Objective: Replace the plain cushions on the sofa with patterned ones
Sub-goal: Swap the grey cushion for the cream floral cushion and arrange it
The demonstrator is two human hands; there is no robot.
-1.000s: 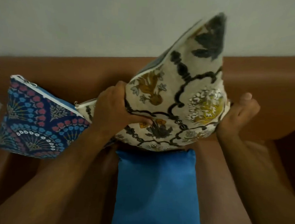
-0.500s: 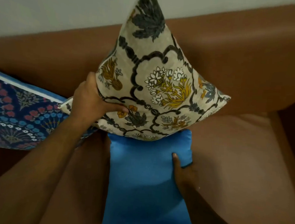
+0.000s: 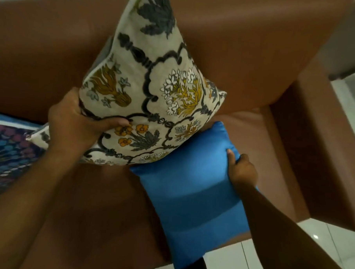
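Fingers (image 3: pixel 120 122) of the left hand (image 3: pixel 75 122) are clamped on the lower left edge of the cream floral-patterned square cushion (image 3: pixel 154 88), thumb pressed across its front, holding it tilted on one corner against the brown leather sofa (image 3: pixel 247 56) backrest. Right hand (image 3: pixel 242 171) fingers are closed on the right edge of the plain shiny blue cushion (image 3: pixel 190 196), which lies flat on the sofa seat with its near end hanging over the front edge above the white tiled floor (image 3: pixel 330 253), its far corner tucked just under the floral one. At far left, a dark blue fan-patterned cushion (image 3: pixel 7 153) rests on the seat, touching the floral cushion's corner.
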